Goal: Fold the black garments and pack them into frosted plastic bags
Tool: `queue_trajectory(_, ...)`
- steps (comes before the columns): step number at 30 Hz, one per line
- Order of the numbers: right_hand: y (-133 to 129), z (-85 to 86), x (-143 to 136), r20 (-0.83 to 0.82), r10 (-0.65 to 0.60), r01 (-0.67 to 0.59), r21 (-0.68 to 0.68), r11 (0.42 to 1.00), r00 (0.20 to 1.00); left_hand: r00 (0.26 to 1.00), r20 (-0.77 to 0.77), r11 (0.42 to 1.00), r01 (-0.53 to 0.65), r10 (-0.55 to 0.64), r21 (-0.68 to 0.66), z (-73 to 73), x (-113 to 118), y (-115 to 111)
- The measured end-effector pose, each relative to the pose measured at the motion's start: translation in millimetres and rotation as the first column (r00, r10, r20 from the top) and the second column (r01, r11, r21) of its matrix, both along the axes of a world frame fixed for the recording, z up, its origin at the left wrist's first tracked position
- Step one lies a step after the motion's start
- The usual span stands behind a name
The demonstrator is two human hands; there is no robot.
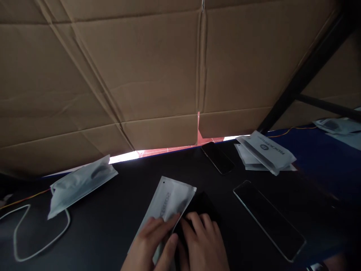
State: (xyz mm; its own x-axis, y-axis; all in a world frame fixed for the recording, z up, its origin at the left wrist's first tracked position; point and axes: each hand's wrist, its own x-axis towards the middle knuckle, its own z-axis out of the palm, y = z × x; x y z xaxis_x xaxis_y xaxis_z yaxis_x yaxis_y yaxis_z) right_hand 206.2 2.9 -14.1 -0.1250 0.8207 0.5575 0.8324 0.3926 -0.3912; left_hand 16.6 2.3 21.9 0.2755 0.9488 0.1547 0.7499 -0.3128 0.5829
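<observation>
Low in the middle of the head view, my left hand [150, 244] grips a frosted plastic pouch [166, 199] with dark printed lettering. The thumb and index finger close on its right edge. Beside it, my right hand [204, 241] bends its fingers over a black object [205, 205], whose kind is hard to make out against the dark tabletop. The right fingertips sit close to the pouch's edge, and the palm side is hidden. To the right lies a large phone [269, 220] with a dark screen and a clear rim.
A smaller black phone [217, 158] lies farther back. Stacked printed pouches [266, 150] are at the right rear, and another filled pouch [81, 184] is on the left near a white cable [42, 250]. Cardboard [158, 67] stands behind the black table [107, 218]; a dark metal bar [299, 75] slants at right.
</observation>
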Motion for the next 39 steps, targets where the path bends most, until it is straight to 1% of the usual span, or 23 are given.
queue_trajectory(1, 0.4, -1.2, -0.5, -0.001, 0.025, -0.025, -0.003, 1.000, 1.000, 0.999, -0.039, 0.999, 0.012, -0.010, 0.039, -1.6, -5.4, 2.6)
queue_trajectory(2, 0.8, -3.3, -0.6, 0.001, 0.076, -0.076, -0.002, 0.997, 0.997, 0.996, -0.089, 0.996, 0.036, -0.029, 0.076, -3.6, -10.9, 5.9)
queue_trajectory(3, 1.4, -6.5, -0.4, 0.007, 0.154, -0.155, 0.009, 0.988, 0.988, 0.988, -0.145, 0.992, 0.067, -0.051, 0.106, -5.9, -15.8, 9.4)
queue_trajectory(4, 2.1, -10.4, 0.1, 0.018, 0.249, -0.249, 0.028, 0.968, 0.968, 0.976, -0.204, 0.987, 0.101, -0.075, 0.123, -8.1, -19.7, 12.6)
queue_trajectory(6, 3.4, -19.7, 0.8, 0.045, 0.425, -0.427, 0.074, 0.901, 0.904, 0.947, -0.294, 0.977, 0.172, -0.129, 0.125, -10.9, -22.7, 16.0)
queue_trajectory(8, 3.9, -27.5, 0.4, 0.049, 0.524, -0.526, 0.087, 0.846, 0.850, 0.935, -0.304, 0.972, 0.220, -0.184, 0.087, -10.3, -19.2, 14.7)
queue_trajectory(9, 3.5, -30.0, -0.8, 0.038, 0.539, -0.540, 0.078, 0.838, 0.842, 0.936, -0.286, 0.970, 0.235, -0.207, 0.067, -8.7, -15.8, 12.8)
queue_trajectory(11, 1.4, -30.9, -6.3, 0.004, 0.527, -0.527, 0.038, 0.849, 0.850, 0.943, -0.235, 0.967, 0.251, -0.234, 0.046, -4.3, -7.7, 8.3)
queue_trajectory(14, -4.4, -25.9, -22.8, -0.060, 0.424, -0.427, -0.058, 0.902, 0.904, 0.956, -0.169, 0.968, 0.250, -0.240, 0.037, 0.1, 1.7, 2.8)
queue_trajectory(17, -7.9, -21.5, -40.5, -0.108, 0.292, -0.303, -0.114, 0.946, 0.950, 0.974, -0.124, 0.982, 0.191, -0.187, 0.018, -1.3, 3.5, -1.1)
queue_trajectory(19, -6.7, -20.2, -43.3, -0.117, 0.270, -0.283, -0.106, 0.953, 0.956, 0.981, -0.132, 0.990, 0.143, -0.141, 0.005, -4.8, -0.5, -2.9)
queue_trajectory(21, -3.9, -18.9, -33.7, -0.110, 0.326, -0.335, -0.073, 0.939, 0.939, 0.978, -0.176, 0.993, 0.116, -0.108, 0.034, -8.9, -8.6, -3.2)
queue_trajectory(23, -1.8, -17.1, -12.7, -0.060, 0.417, -0.417, 0.007, 0.909, 0.907, 0.965, -0.245, 0.991, 0.118, -0.098, 0.068, -12.8, -19.4, -1.4)
queue_trajectory(24, -1.5, -16.3, 0.3, -0.014, 0.434, -0.433, 0.066, 0.899, 0.901, 0.955, -0.282, 0.989, 0.120, -0.091, 0.085, -14.5, -24.5, 0.2)
queue_trajectory(26, -2.3, -14.9, 25.8, 0.095, 0.388, -0.398, 0.137, 0.907, 0.917, 0.932, -0.351, 0.986, 0.132, -0.087, 0.106, -18.0, -31.7, 3.6)
queue_trajectory(28, -3.8, -14.1, 43.9, 0.221, 0.351, -0.381, 0.115, 0.917, 0.910, 0.915, -0.394, 0.981, 0.147, -0.085, 0.129, -21.7, -31.6, 6.1)
queue_trajectory(29, -4.4, -13.8, 48.6, 0.269, 0.364, -0.399, 0.089, 0.913, 0.892, 0.914, -0.397, 0.979, 0.153, -0.088, 0.134, -23.6, -28.7, 6.6)
queue_trajectory(31, -5.3, -13.2, 49.5, 0.285, 0.445, -0.469, 0.019, 0.883, 0.849, 0.921, -0.370, 0.975, 0.182, -0.124, 0.125, -26.4, -19.6, 5.6)
queue_trajectory(33, -5.6, -13.4, 42.3, 0.173, 0.505, -0.503, -0.061, 0.862, 0.846, 0.929, -0.321, 0.968, 0.228, -0.184, 0.104, -26.6, -11.0, 2.9)
queue_trajectory(35, -5.5, -16.4, 31.8, 0.039, 0.542, -0.534, -0.126, 0.836, 0.840, 0.931, -0.282, 0.961, 0.263, -0.231, 0.083, -24.5, -7.5, 0.1)
queue_trajectory(37, -5.7, -23.4, 21.0, -0.044, 0.547, -0.548, -0.102, 0.830, 0.836, 0.936, -0.260, 0.961, 0.266, -0.239, 0.073, -23.0, -8.5, -2.2)
queue_trajectory(39, -6.9, -33.2, 10.5, -0.067, 0.536, -0.540, -0.043, 0.841, 0.841, 0.941, -0.242, 0.965, 0.257, -0.236, 0.059, -25.5, -9.9, -4.6)
